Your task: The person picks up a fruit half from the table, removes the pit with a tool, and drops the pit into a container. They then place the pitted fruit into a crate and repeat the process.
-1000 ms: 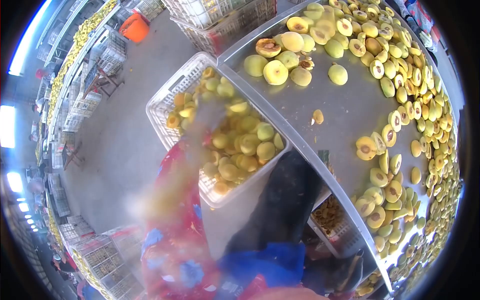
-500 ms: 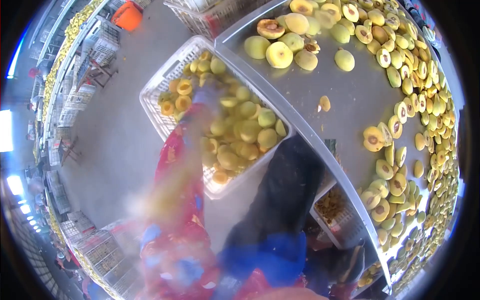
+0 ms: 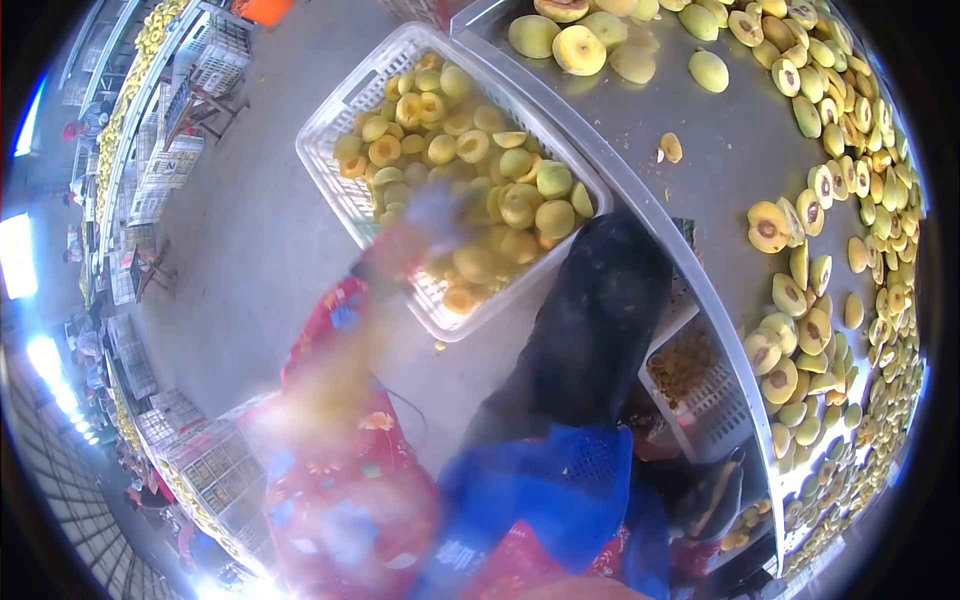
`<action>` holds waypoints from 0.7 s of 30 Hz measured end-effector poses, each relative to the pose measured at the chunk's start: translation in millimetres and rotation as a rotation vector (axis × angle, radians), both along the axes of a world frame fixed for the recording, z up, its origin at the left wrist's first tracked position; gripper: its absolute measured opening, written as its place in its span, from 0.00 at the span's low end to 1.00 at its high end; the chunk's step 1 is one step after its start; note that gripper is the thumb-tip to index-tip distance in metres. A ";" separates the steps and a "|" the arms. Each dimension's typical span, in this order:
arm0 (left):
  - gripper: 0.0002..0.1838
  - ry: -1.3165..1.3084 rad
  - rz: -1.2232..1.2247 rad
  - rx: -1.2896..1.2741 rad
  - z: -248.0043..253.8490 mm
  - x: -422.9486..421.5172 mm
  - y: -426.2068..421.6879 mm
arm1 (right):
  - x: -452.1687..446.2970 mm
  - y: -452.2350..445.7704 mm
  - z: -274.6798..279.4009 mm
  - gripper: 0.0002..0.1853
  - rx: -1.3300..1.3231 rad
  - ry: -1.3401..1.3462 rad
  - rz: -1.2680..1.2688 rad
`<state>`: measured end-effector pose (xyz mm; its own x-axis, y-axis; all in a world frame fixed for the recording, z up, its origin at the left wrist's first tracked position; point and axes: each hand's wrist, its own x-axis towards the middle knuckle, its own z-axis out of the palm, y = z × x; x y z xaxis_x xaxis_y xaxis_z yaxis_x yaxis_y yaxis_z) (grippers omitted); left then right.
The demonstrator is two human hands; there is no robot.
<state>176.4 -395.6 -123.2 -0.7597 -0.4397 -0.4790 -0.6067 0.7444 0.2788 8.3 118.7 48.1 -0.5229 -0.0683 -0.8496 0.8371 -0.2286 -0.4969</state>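
Observation:
A white plastic crate (image 3: 350, 100) full of whole and halved yellow-green fruit (image 3: 519, 204) stands beside the metal table. One hand (image 3: 435, 212), in a pale bluish glove at the end of a red patterned sleeve (image 3: 330, 320), is over the fruit in the crate's lower left part. It looks like my left hand. Its fingers are smeared by motion and haze, so whether it holds anything cannot be made out. My right hand does not show.
The metal table (image 3: 640, 110) carries many fruit halves along its far side. Below its edge sits another crate (image 3: 715, 410) with brownish pieces. A dark-clad leg (image 3: 600, 310) is near the full crate. Stacked crates (image 3: 205, 460) stand lower left.
The view has shifted, so the crate and table appear higher. The gloved hand has moved from the crate's upper left area toward its lower left side, uncovering fruit there.

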 end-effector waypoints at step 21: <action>0.13 0.162 0.022 -0.301 111.4 -52.6 135.3 | 6.9 99.0 -15.7 0.13 0.099 0.206 0.148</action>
<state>123.8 -260.3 -11.9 -0.8043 -0.5598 -0.1992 -0.5890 0.7954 0.1431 15.2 217.7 32.3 -0.6763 -0.0791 -0.7324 0.7365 -0.0530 -0.6744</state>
